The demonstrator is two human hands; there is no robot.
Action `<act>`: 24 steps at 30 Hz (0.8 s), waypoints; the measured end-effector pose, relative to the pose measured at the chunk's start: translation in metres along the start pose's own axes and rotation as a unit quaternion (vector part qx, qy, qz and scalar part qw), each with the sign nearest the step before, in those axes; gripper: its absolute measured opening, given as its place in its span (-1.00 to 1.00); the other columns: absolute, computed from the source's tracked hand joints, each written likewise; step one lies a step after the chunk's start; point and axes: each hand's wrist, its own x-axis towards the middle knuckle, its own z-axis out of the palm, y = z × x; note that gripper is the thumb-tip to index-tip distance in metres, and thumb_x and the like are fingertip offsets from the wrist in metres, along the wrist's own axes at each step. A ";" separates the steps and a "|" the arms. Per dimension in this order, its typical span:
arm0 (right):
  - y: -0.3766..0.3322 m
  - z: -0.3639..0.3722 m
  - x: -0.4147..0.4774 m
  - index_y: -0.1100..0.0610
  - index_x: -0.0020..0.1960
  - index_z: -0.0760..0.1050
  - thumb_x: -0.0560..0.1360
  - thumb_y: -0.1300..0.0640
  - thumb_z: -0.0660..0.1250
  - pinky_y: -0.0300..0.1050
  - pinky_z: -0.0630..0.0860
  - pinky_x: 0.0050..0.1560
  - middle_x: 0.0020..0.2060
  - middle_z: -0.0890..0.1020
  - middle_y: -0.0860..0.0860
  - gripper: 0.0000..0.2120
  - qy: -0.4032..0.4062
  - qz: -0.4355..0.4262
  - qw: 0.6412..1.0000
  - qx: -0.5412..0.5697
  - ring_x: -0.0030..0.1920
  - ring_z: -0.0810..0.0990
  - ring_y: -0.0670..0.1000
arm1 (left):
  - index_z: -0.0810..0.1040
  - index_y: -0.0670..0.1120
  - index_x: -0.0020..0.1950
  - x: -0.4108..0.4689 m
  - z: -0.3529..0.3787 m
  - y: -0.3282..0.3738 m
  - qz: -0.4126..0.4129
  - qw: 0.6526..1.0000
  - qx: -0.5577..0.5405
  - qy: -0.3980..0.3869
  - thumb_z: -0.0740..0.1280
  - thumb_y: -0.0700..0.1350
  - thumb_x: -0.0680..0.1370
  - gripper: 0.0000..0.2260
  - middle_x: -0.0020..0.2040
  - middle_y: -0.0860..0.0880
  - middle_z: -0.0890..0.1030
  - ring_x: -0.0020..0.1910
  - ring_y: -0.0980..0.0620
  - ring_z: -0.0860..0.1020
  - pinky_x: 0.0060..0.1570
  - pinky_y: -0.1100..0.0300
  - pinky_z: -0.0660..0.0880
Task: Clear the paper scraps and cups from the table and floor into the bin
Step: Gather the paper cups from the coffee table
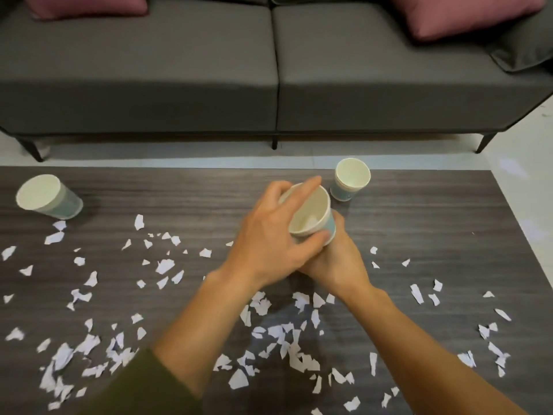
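Note:
A white paper cup with a pale blue band is held tilted above the middle of the dark wood table. My left hand wraps its rim and side from the left. My right hand cups its base from below and the right. A second cup stands upright just behind, at the table's far edge. A third cup stands at the far left. Several torn white paper scraps lie scattered over the near half of the table. No bin is in view.
A grey sofa with pink cushions stands behind the table, across a narrow strip of pale floor. More floor shows to the right of the table.

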 end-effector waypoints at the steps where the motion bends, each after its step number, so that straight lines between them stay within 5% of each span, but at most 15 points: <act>1: 0.000 -0.004 -0.001 -0.07 0.31 0.11 0.11 -0.22 0.46 0.00 0.56 -0.04 0.06 0.54 -0.17 -0.11 0.003 0.012 1.000 0.017 0.01 0.59 -0.06 | 0.30 0.17 0.41 -0.001 0.000 -0.001 0.007 1.000 0.008 -0.003 0.29 0.19 0.36 -0.39 0.09 0.10 0.34 0.07 0.13 0.41 0.01 0.22 0.45; 4: 0.002 -0.015 -0.001 -0.07 0.33 0.08 0.15 -0.14 0.48 0.02 0.52 0.08 0.15 0.53 -0.12 -0.12 0.019 0.014 0.999 0.031 0.12 0.55 -0.01 | 0.26 0.15 0.43 0.001 0.002 -0.003 0.030 0.998 0.034 -0.038 0.35 0.12 0.40 -0.39 0.18 -0.03 0.37 0.17 0.01 0.40 0.05 0.12 0.47; 7: 0.001 -0.021 -0.002 -0.08 0.29 0.17 0.31 0.03 0.42 -0.13 0.49 -0.01 0.05 0.56 -0.13 -0.35 0.017 -0.025 0.999 0.018 0.06 0.54 -0.03 | 0.20 0.13 0.48 0.002 0.011 0.001 0.022 0.989 0.097 -0.112 0.33 0.01 0.46 -0.39 0.32 -0.08 0.29 0.29 -0.05 0.29 0.21 0.03 0.40; 10: 0.001 -0.026 -0.005 -0.12 0.31 0.21 0.37 0.13 0.40 -0.43 0.37 -0.12 -0.03 0.50 -0.27 -0.39 0.007 -0.029 0.998 0.063 0.00 0.49 -0.14 | -0.02 0.13 0.52 -0.003 0.023 0.003 -0.002 0.975 0.118 -0.190 0.08 0.08 0.53 -0.42 0.52 -0.02 0.01 0.45 0.04 0.00 0.44 0.07 0.02; 13: 0.014 -0.030 -0.005 -0.16 0.35 0.14 0.31 0.07 0.47 -0.29 0.40 -0.02 0.08 0.51 -0.17 -0.26 -0.002 -0.031 0.997 0.075 0.06 0.50 -0.11 | -0.08 0.12 0.53 -0.001 0.033 0.003 -0.025 0.961 0.119 -0.247 -0.02 0.21 0.56 -0.44 0.55 0.00 -0.15 0.51 0.08 -0.17 0.46 0.11 -0.24; 18: 0.039 -0.044 0.012 -0.15 0.22 0.24 0.25 0.08 0.54 -0.41 0.38 -0.09 0.01 0.45 -0.29 -0.32 0.052 0.000 0.996 0.078 0.06 0.46 -0.18 | 0.11 -0.01 0.51 0.065 0.059 0.005 -0.141 0.980 0.109 -0.085 0.26 0.08 0.54 -0.40 0.49 0.01 0.19 0.46 0.01 0.13 0.41 0.10 0.14; 21: 0.048 -0.056 0.022 -0.18 0.14 0.20 0.21 0.06 0.58 -0.45 0.35 -0.17 -0.04 0.41 -0.35 -0.30 0.055 0.012 0.996 0.074 0.01 0.44 -0.20 | 0.10 -0.02 0.51 0.110 0.090 0.012 -0.148 0.981 0.081 -0.092 0.36 0.08 0.47 -0.29 0.50 -0.01 0.17 0.46 -0.03 0.12 0.39 0.07 0.18; 24: 0.062 -0.065 0.027 -0.12 0.29 0.21 0.22 0.02 0.58 -0.37 0.32 0.03 0.07 0.37 -0.31 -0.22 0.049 0.020 0.997 0.055 0.11 0.39 -0.18 | 0.03 -0.03 0.53 0.142 0.115 0.012 -0.166 0.977 0.080 -0.108 0.41 0.13 0.42 -0.18 0.54 -0.02 0.08 0.49 -0.07 0.06 0.41 0.03 0.13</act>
